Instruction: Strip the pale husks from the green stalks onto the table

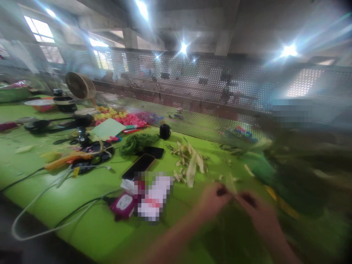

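My left hand (216, 200) and my right hand (257, 207) meet over the green table, fingers closed in a pinch and nearly touching. Between their fingertips rises a thin, pale leaf-like piece (231, 183), blurred by motion. Just beyond the hands lies a loose heap of pale yellow-green leaf-like pieces (192, 163), some long and some small. To the right, a large dark green bundle (299, 172) is smeared, so its kind is unclear.
Left of my hands are a pixelated pinkish packet (155, 200), a purple tissue pack (123, 205) and a phone (139, 167). Cables run by an orange-handled tool (68, 160). Farther back are a black cup (165, 131), pink petals (132, 120), a fan (80, 86) and a perforated partition (170, 79).
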`<action>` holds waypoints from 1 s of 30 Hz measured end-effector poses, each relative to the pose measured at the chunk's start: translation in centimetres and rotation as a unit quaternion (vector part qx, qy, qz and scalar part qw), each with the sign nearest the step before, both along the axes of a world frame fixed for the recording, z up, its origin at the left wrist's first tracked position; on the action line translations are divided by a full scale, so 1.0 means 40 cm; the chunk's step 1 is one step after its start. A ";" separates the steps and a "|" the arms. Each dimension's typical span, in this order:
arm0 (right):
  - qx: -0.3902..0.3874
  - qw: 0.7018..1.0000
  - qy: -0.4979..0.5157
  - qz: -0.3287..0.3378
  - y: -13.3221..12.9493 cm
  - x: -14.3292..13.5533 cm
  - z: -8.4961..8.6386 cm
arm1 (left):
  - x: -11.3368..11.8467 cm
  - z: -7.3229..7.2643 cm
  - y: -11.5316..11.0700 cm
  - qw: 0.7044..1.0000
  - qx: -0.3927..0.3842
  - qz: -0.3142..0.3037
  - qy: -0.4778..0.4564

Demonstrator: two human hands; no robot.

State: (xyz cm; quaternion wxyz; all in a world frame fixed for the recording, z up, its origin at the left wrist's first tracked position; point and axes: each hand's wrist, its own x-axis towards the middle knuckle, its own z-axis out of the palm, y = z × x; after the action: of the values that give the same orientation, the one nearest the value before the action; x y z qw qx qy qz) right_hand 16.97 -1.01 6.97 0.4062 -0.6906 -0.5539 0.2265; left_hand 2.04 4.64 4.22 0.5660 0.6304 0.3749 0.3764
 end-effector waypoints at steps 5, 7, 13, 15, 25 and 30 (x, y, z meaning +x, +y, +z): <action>0.019 1.000 -0.005 0.014 0.004 0.002 -0.004 | 0.001 -0.011 0.009 0.996 -0.050 -0.018 -0.067; 0.052 0.998 -0.013 0.018 0.005 0.007 -0.010 | 0.003 -0.022 0.015 0.990 -0.094 -0.015 -0.100; 0.154 0.978 -0.094 0.100 0.006 0.022 -0.034 | 0.002 -0.038 0.027 0.970 -0.174 -0.008 -0.170; 0.159 0.974 -0.109 0.116 0.009 0.026 -0.037 | 0.001 -0.036 0.026 0.964 -0.193 -0.019 -0.180; 0.092 0.992 -0.069 0.054 0.011 0.031 -0.028 | -0.009 -0.002 0.009 0.996 -0.051 -0.051 -0.044; 0.043 0.999 -0.012 0.012 0.008 0.023 -0.020 | -0.010 0.015 -0.001 0.998 0.028 -0.035 0.034</action>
State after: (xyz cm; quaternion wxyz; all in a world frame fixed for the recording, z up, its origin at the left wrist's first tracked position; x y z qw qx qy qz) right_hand 17.87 -0.70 6.19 0.4258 -0.6687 -0.5761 0.1989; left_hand 1.62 4.59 4.82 0.5479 0.6708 0.3610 0.3457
